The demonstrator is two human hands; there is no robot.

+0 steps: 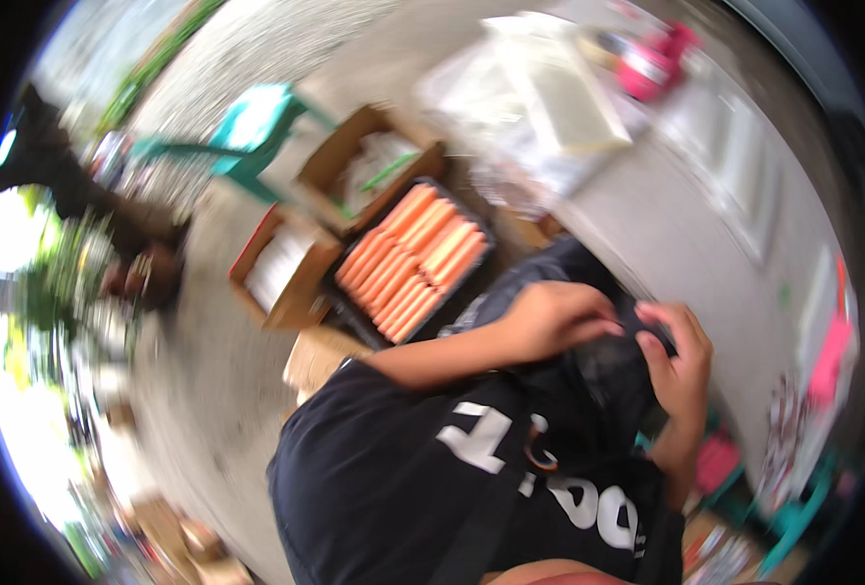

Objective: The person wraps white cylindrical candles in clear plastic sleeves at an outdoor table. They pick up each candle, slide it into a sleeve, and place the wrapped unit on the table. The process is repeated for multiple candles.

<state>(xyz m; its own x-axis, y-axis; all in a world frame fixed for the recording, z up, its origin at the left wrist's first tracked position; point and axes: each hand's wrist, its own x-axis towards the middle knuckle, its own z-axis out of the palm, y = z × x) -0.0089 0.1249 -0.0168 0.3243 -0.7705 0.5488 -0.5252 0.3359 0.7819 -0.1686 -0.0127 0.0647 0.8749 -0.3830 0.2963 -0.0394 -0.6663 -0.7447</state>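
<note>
Over my lap, in front of the dark shirt, my two hands face each other with a small gap between the fingertips. My left hand (pixel 564 317) has its fingers bent and drawn together. Whatever lies in them, if anything, is too blurred to make out. My right hand (pixel 681 361) is curved, its thumb and forefinger apart, and nothing shows between them. Below both hands lies dark cloth or plastic (pixel 603 375). Nearest to my left forearm is a black tray (pixel 486 258) with rows of orange, stick-shaped packs (pixel 413 258).
A grey table (pixel 618 210) extends along the right, bearing clear plastic bags (pixel 559 93), a pink tape dispenser (pixel 655 63) and a pink piece (pixel 829 361). Open cardboard boxes (pixel 320 185) (pixel 291 312) stand beyond the tray. A green stool (pixel 257 127) is behind them.
</note>
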